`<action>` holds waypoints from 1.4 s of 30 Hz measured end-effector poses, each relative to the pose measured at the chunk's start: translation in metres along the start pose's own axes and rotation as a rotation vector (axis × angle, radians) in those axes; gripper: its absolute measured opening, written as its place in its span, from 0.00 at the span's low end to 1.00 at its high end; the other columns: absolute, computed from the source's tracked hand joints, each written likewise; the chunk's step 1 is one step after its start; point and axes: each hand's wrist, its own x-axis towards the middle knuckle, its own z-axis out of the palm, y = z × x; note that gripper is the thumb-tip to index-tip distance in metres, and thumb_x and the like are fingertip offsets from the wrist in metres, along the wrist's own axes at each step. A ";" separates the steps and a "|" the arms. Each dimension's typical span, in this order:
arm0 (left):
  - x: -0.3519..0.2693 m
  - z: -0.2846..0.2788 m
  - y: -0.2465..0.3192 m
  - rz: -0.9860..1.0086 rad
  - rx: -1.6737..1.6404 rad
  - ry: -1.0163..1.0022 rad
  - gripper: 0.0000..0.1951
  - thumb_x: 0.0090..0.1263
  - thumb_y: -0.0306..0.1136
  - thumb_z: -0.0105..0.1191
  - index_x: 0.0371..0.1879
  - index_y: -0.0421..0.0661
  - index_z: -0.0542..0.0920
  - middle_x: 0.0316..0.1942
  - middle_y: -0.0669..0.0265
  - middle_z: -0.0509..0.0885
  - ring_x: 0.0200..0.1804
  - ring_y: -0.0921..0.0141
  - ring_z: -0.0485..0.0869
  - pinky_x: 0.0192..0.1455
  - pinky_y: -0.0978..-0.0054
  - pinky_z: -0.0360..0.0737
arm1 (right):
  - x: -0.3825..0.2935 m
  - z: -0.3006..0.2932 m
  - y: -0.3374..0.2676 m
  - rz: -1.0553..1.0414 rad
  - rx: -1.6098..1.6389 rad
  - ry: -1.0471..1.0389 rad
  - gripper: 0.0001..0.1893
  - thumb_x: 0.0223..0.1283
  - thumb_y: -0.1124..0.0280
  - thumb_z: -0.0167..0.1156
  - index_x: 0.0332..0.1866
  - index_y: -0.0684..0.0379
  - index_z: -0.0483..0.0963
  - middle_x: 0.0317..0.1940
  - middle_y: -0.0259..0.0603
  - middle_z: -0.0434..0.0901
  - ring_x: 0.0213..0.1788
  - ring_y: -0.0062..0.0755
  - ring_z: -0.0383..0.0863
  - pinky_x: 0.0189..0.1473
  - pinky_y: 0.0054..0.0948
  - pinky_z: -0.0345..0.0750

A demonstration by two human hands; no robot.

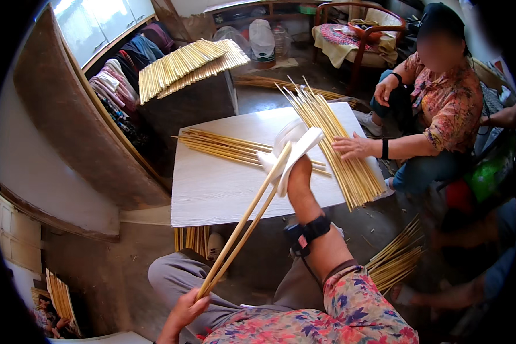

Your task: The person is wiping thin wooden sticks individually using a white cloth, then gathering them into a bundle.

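Observation:
Two long yellow stalks (247,215) slant up from my lap over the white table (223,193). Their lower ends are gripped in my left hand (189,307). At their upper ends a white cloth (303,148), blurred, covers most of my right hand (300,165), which appears closed on the cloth around the stalks. A small group of similar stalks (223,146) lies on the table beyond, partly behind the cloth. To the right, a larger row of stalks (335,142) lies along the table, with a co-worker's hand (352,146) over it.
Across the table a co-worker (447,99) sits low. Stalk mats (185,64) rest on a dark box at the back left. More stalks lie on the floor, including a bundle (395,258) at the right. A wooden chair (361,38) stands behind the table.

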 end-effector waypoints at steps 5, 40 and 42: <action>-0.046 -0.028 -0.053 -0.166 -0.244 0.126 0.05 0.65 0.31 0.48 0.33 0.43 0.73 0.18 0.69 0.74 0.16 0.81 0.68 0.17 0.84 0.65 | 0.017 -0.011 -0.018 -0.012 0.413 -0.047 0.17 0.63 0.61 0.40 0.42 0.64 0.71 0.37 0.46 0.76 0.37 0.37 0.78 0.42 0.28 0.75; 0.076 0.044 0.038 -0.144 -0.682 -0.338 0.19 0.70 0.50 0.36 0.33 0.43 0.68 0.10 0.74 0.59 0.11 0.80 0.56 0.12 0.83 0.55 | -0.067 0.021 0.036 0.309 0.600 -0.668 0.17 0.60 0.57 0.46 0.43 0.61 0.67 0.35 0.38 0.74 0.37 0.28 0.78 0.41 0.28 0.78; 0.057 0.026 0.026 -0.173 -0.557 -0.329 0.18 0.71 0.47 0.36 0.33 0.43 0.69 0.11 0.73 0.61 0.11 0.80 0.58 0.13 0.83 0.55 | -0.053 0.020 0.032 0.194 0.505 -0.453 0.14 0.62 0.62 0.44 0.44 0.61 0.67 0.36 0.38 0.74 0.38 0.29 0.78 0.41 0.28 0.78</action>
